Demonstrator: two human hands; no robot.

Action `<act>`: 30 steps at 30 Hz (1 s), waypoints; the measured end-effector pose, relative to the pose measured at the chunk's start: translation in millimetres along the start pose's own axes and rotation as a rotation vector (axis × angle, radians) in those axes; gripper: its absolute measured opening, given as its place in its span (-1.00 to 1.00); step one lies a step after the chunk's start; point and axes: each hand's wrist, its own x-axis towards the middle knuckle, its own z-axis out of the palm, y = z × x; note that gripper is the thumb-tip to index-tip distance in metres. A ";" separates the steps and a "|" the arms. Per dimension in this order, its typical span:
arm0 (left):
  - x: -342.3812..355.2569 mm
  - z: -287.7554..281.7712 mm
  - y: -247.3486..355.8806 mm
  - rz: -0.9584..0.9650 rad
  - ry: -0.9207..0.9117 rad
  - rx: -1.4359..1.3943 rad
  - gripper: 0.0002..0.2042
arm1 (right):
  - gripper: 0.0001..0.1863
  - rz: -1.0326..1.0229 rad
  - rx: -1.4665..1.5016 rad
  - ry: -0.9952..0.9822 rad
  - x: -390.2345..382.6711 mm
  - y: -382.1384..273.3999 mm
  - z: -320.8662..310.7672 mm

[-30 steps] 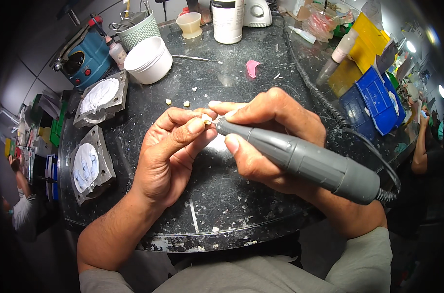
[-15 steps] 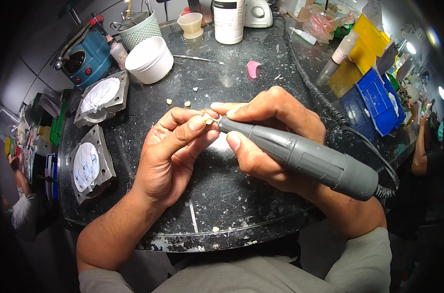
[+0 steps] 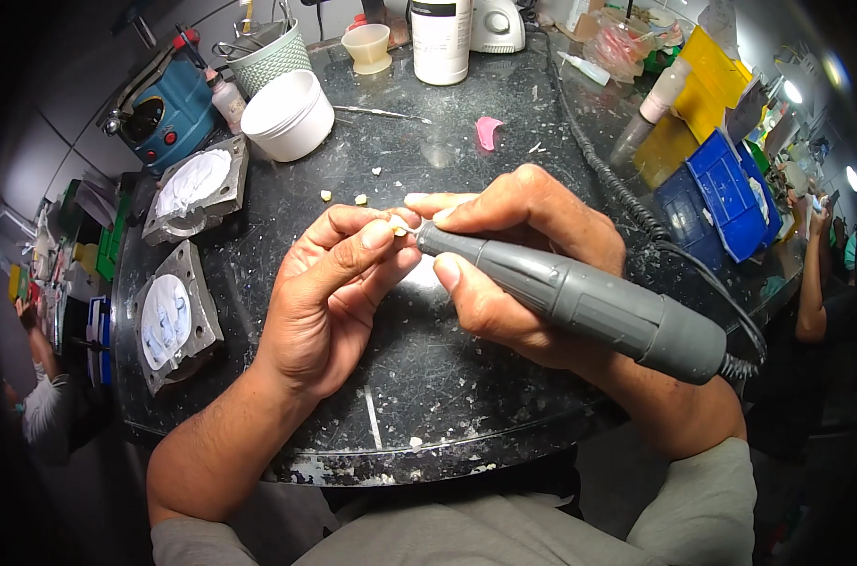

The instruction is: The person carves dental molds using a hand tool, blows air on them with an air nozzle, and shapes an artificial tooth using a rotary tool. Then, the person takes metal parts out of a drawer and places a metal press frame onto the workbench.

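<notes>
Between the thumb and fingers of my left hand (image 3: pixel 326 292) is a small yellowish artificial tooth (image 3: pixel 400 231), partly covered by the fingertips. My right hand (image 3: pixel 541 245) is wrapped round a dark grey rotary handpiece (image 3: pixel 589 302), which slants from lower right to upper left. Its thin bit meets the tooth, or comes very close; the exact contact is too small to tell. Just beyond my left fingers, two more small yellowish teeth, one (image 3: pixel 326 195) left and one (image 3: pixel 360 199) right, lie on the black worktop (image 3: pixel 419 377).
Two metal flasks, one (image 3: pixel 197 189) behind the other (image 3: pixel 178 316), hold white plaster at left. Behind stand a white tub (image 3: pixel 287 118), a blue machine (image 3: pixel 159 113) and a white bottle (image 3: pixel 441 42). A pink piece (image 3: pixel 488 132) lies centrally. The handpiece's coiled cord (image 3: pixel 626 193) runs along the right, near blue trays (image 3: pixel 730 193).
Both hands, with the tooth and the handpiece, have shifted very slightly left and up. The grips stay the same.
</notes>
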 end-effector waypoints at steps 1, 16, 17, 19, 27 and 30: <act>0.0 0.1 0.3 -0.004 0.007 0.001 -0.86 | -0.79 0.014 0.017 -0.009 0.3 -0.7 -0.2; -1.1 6.6 -1.4 -0.005 0.093 0.103 -0.77 | -0.75 0.021 -0.005 0.014 -1.0 -7.0 -2.4; -1.3 7.2 -1.0 -0.005 0.093 0.103 -0.77 | -0.76 0.039 0.000 0.011 -1.4 -6.8 -2.2; -1.5 9.0 0.4 -0.040 0.078 0.062 -0.74 | -0.77 0.057 0.005 0.007 -1.8 -5.8 -1.5; -1.0 9.0 0.1 -0.007 0.119 0.127 -0.70 | -0.80 0.095 0.041 0.020 -0.4 -7.3 -1.9; -1.2 7.0 0.4 -0.020 0.114 0.092 -0.70 | -0.81 0.089 0.068 0.061 0.2 -1.4 -4.8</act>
